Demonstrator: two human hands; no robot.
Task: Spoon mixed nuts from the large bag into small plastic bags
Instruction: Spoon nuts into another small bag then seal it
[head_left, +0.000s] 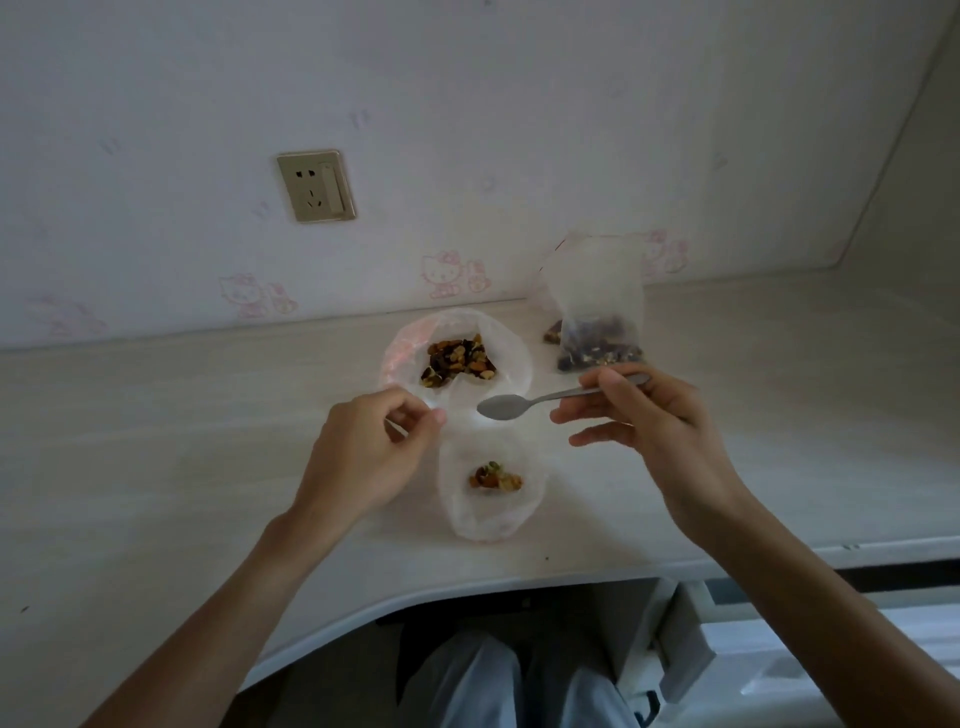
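- My right hand (644, 421) holds the spoon (550, 397) by the far end of its handle, thumb and first fingers pinched on it, the other fingers loose. The bowl looks empty and hangs between the two open bags.
- My left hand (363, 447) has its fingers curled narrow. I judge it pinches the rim of the small bag (488, 483), but the film is too clear to be sure.
- The small bag lies near me on the desk (156, 467), with a few nuts (496, 477) inside.
- The large bag (457, 358) lies just behind it, mouth open. A filled bag (597, 306) stands far right.
- The film is thin, soft and slippery, so it will collapse; I would hold it at the rim only.
- Nuts are light and roll, so I keep the spoon level.
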